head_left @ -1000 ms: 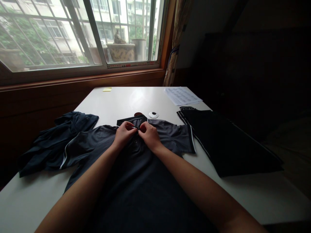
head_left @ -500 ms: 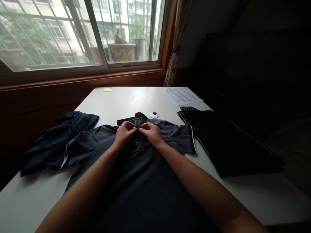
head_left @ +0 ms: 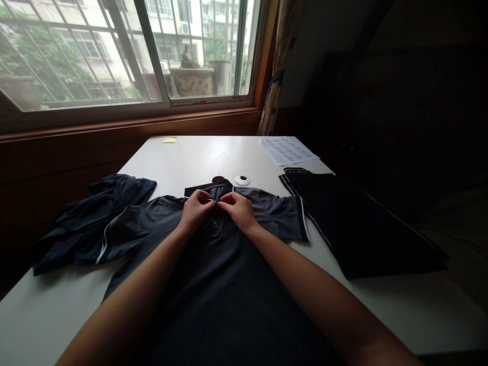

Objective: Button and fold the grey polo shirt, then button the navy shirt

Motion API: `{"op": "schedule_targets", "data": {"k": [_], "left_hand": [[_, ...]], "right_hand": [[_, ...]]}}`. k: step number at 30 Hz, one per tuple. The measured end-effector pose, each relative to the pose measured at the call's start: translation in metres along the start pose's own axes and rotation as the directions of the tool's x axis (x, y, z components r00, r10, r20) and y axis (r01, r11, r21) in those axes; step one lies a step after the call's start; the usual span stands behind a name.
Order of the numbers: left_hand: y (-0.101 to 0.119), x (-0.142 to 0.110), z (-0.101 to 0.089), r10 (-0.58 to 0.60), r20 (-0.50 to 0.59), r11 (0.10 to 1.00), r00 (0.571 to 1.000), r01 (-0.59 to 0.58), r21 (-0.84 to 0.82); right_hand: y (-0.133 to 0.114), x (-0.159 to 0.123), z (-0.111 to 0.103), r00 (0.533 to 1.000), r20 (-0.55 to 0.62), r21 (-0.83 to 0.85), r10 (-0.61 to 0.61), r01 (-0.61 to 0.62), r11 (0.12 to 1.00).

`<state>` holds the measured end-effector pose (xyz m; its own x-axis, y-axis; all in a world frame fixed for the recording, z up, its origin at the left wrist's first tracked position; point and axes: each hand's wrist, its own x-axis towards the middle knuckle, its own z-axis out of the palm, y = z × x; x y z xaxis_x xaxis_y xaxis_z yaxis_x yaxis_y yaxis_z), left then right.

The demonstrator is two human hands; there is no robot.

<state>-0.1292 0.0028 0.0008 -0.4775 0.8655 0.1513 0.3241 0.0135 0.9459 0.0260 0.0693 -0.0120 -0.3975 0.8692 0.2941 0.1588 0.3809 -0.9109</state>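
Observation:
A dark polo shirt [head_left: 213,274] lies spread on the white table, its collar [head_left: 196,189] toward the window. My left hand [head_left: 196,208] pinches the front opening of the shirt just below the collar. Close against it, my right hand [head_left: 238,208] pinches the other side of the same spot. The fingertips of both hands nearly meet, and what lies between them is too small to make out. Below them a light button [head_left: 214,222] shows on the placket. White-edged sleeves reach out to both sides.
Crumpled dark clothing [head_left: 91,218] lies to the left, partly beneath the shirt's sleeve. Folded dark garments [head_left: 358,223] are on the right. Beyond the collar are a white round object [head_left: 242,180] and a brown disc [head_left: 218,179]. Papers [head_left: 287,151] and a yellow note [head_left: 170,140] lie at the table's far end.

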Motion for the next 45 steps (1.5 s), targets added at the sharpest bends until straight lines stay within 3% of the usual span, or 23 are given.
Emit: {"op": "schedule_targets", "data": {"k": [11, 20, 28, 34, 45], "left_hand": [[-0.009, 0.004, -0.002, 0.011, 0.044, 0.999, 0.999, -0.009, -0.042], [-0.008, 0.006, -0.006, -0.037, 0.091, 0.989, 0.995, 0.05, -0.139], [-0.004, 0.005, -0.012, -0.12, 0.194, 0.918, 0.974, 0.183, -0.353], [-0.001, 0.006, -0.017, -0.147, 0.268, 0.893, 0.952, 0.244, -0.379], [-0.005, 0.008, -0.017, -0.109, 0.285, 0.914, 0.952, 0.209, -0.348]], "right_hand": [[0.008, 0.004, 0.001, 0.998, 0.045, 0.189, 0.041, -0.049, 0.981], [-0.006, 0.0, 0.002, 0.997, 0.042, -0.007, -0.07, 0.07, 0.997], [-0.002, 0.001, 0.004, 0.99, 0.055, -0.034, -0.126, 0.128, 0.991], [-0.002, 0.002, 0.005, 0.988, 0.046, -0.056, -0.146, 0.149, 0.987], [-0.005, 0.001, 0.005, 0.986, 0.057, -0.092, -0.155, 0.16, 0.983]]}}
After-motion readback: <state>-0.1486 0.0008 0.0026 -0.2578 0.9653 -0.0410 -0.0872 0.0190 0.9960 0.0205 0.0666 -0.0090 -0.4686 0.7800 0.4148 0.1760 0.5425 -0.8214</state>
